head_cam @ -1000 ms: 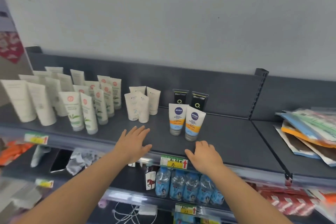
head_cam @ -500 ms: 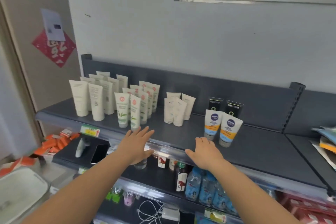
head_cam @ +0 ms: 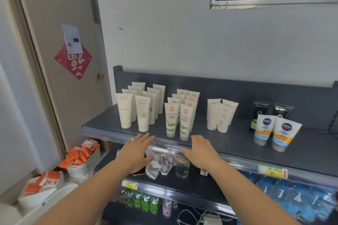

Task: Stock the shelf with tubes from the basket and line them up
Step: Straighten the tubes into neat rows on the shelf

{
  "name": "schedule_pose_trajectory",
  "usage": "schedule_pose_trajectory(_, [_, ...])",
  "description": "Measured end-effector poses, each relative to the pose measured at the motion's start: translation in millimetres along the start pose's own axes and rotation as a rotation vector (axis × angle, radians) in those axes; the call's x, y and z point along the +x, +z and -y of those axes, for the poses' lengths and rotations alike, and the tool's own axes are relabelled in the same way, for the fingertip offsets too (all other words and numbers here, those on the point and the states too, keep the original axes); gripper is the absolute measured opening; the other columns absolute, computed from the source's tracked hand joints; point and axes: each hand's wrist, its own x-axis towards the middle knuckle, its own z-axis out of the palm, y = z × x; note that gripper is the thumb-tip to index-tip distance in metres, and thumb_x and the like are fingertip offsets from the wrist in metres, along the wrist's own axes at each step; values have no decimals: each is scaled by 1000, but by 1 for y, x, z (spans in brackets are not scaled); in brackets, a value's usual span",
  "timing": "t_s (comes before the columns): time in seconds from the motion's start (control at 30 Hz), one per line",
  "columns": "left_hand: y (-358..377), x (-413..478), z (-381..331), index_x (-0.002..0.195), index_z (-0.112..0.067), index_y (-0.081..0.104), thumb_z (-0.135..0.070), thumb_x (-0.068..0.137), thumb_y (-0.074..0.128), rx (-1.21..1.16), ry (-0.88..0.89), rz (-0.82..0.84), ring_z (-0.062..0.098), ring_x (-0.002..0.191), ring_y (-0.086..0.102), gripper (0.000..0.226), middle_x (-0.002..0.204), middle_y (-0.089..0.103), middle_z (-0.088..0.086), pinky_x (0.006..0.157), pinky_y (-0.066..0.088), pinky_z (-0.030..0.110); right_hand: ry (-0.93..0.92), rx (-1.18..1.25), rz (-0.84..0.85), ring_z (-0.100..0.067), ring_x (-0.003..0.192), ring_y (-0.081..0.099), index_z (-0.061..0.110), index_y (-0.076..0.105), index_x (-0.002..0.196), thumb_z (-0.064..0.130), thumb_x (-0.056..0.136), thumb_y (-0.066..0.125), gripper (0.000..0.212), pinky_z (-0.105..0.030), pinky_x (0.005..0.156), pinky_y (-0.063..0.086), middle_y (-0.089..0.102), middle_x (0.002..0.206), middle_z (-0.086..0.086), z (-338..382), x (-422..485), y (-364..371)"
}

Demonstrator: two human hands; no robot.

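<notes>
- Both hands hover at the front lip of the top shelf [head_cam: 228,139], palms down. The left hand [head_cam: 136,149] and right hand [head_cam: 202,150] have straight, spread fingers and hold nothing. Whether they touch the lip cannot be told.
- Bare shelf lies in a narrow strip just ahead of the fingertips. A wider bare stretch runs right of the right fingers, up to the blue-and-orange tubes [head_cam: 274,132].
- The shelf's left end lies just beyond the left fingers.
- Past the left fingertips stand roughly eight plain white tubes [head_cam: 126,113].
- Between the two hands and just ahead stand the green-leaf tubes [head_cam: 172,120], about eight in two files.
- Right of the right fingers: three small white tubes [head_cam: 218,117], two black tubes [head_cam: 260,109], and two blue-and-orange ones.
- Down-left of the left fingers sits a mesh basket [head_cam: 86,165] of orange boxes.
- Since half a second ago, both hands have slid left along the lip. The right fingers were then near the blue-and-orange pair.
</notes>
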Motion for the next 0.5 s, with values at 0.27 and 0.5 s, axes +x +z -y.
schedule_pose_trajectory(0.27, [-12, 1, 60, 152, -32, 21, -40, 94, 56, -308, -61, -194, 17, 142, 33, 68, 157, 29, -7, 115, 31, 37, -53, 19, -33, -29, 135, 36, 8, 33, 145, 48, 97, 47, 64, -36, 113, 30, 39, 148, -11, 48, 18, 10])
schedule_pose_trajectory(0.5, [-29, 40, 88, 147, -30, 32, -36, 94, 56, -324, -129, -336, 17, 128, 48, 59, 146, 45, -4, 104, 40, 34, -199, 118, 39, -24, 142, 30, 10, 23, 152, 43, 97, 51, 70, -33, 115, 26, 27, 156, -9, 90, 65, 10])
